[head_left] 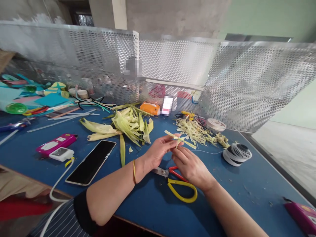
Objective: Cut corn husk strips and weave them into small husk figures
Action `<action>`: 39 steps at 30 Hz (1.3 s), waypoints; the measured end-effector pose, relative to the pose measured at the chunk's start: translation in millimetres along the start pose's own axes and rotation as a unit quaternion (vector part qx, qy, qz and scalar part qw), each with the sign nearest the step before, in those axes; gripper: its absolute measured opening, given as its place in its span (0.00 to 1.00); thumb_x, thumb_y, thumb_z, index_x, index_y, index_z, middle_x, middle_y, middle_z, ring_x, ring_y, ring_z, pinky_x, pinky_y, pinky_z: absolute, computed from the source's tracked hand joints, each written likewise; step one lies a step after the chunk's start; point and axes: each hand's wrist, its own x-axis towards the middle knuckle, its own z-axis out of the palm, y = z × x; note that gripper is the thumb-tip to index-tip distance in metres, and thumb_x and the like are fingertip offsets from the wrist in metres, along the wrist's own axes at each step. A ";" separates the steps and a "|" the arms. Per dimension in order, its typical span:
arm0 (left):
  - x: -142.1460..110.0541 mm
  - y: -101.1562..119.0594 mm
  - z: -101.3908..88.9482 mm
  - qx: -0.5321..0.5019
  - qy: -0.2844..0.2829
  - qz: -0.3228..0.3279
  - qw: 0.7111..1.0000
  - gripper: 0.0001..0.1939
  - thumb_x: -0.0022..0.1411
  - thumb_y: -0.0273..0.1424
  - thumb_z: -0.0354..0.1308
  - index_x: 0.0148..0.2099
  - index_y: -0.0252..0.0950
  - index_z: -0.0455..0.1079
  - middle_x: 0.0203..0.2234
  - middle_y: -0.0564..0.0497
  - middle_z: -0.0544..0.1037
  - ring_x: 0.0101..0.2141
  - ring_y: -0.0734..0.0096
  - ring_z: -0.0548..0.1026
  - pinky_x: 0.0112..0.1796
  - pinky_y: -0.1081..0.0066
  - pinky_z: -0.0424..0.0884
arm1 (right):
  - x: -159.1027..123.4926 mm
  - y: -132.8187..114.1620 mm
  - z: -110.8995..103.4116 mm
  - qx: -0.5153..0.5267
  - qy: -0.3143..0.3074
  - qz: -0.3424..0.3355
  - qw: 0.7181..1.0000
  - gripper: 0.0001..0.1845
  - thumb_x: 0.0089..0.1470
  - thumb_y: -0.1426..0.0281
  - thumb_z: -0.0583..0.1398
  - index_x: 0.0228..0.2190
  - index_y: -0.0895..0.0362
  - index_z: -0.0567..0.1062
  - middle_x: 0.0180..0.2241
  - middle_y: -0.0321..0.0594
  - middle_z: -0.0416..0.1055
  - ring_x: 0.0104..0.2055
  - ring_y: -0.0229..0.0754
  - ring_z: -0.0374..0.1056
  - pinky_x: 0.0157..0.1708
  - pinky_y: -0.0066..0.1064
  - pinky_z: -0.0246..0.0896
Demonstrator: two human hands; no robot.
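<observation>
My left hand [160, 149] pinches a pale yellow-green corn husk strip [191, 144], tied or crossed in its middle. My right hand [191, 164] meets it there, fingertips closed on the same strip. A thin white thread [209, 152] runs from the fingers to a spool of thread [237, 154] at the right. Beneath both hands lie scissors [184, 194] with one yellow and one red handle, partly covered by my right hand. Behind my left hand sits a heap of corn husks [128, 121]; thin shredded husk strips [192, 130] are piled beyond my right hand.
A phone [91, 163] and a magenta device [58, 144] with a white charger lie at left. Coloured paper and craft pieces [49, 98] crowd the far left. An orange packet [150, 108] and a tape roll [216, 125] stand near the perforated metal screen [177, 62].
</observation>
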 end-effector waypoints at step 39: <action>-8.4 -15.8 15.8 0.088 0.038 0.026 0.995 0.12 0.44 0.34 0.73 0.32 0.35 0.81 0.26 0.50 0.79 0.28 0.75 0.70 0.34 0.71 0.64 | 11.5 -17.6 -9.3 0.563 0.288 0.544 0.552 0.06 0.46 0.68 0.67 0.23 0.56 0.76 0.22 0.33 0.74 0.26 0.39 0.68 0.33 0.33 0.64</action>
